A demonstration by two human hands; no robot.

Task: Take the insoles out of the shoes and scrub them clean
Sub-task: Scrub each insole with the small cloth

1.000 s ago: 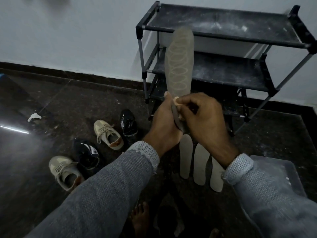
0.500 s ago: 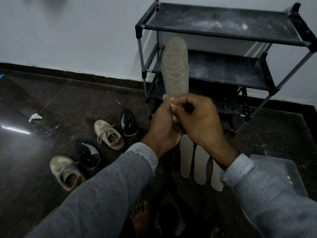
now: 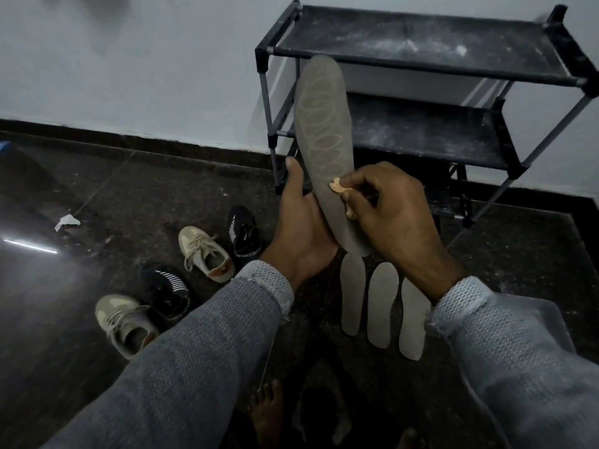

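Head view puts the insole [image 3: 322, 137] at the centre of your reach, held upright with its toe end up and its patterned face toward you, leaning a little to the left. Your left hand [image 3: 299, 228] grips its lower part from behind and from the left, palm against the edge and thumb stretched up beside it. Your right hand [image 3: 393, 215] comes in from the right with fingers curled, pinching a small tan scrubbing piece [image 3: 338, 187] against the insole's face just above where your left palm holds it; what that piece is made of you cannot tell from here. Directly below both hands, three more insoles [image 3: 382, 303] lie flat on the dark floor [image 3: 136, 196], side by side and nearly parallel, the rightmost partly hidden under your right sleeve [image 3: 505, 358]. To the left of your left hand stand four shoes: a beige sneaker [image 3: 207, 254] and a black one [image 3: 244, 234] nearer the hand, then another black one [image 3: 168, 291] and another beige one [image 3: 124, 322] farther out beside your left sleeve [image 3: 194, 358]. Beyond your hands, a black shoe rack [image 3: 421, 69] with dusty shelves stands against the white wall. Under your right forearm sits a clear plastic tub [image 3: 551, 322]. Your bare toes [image 3: 267, 413] show beneath the hands at the lower edge.
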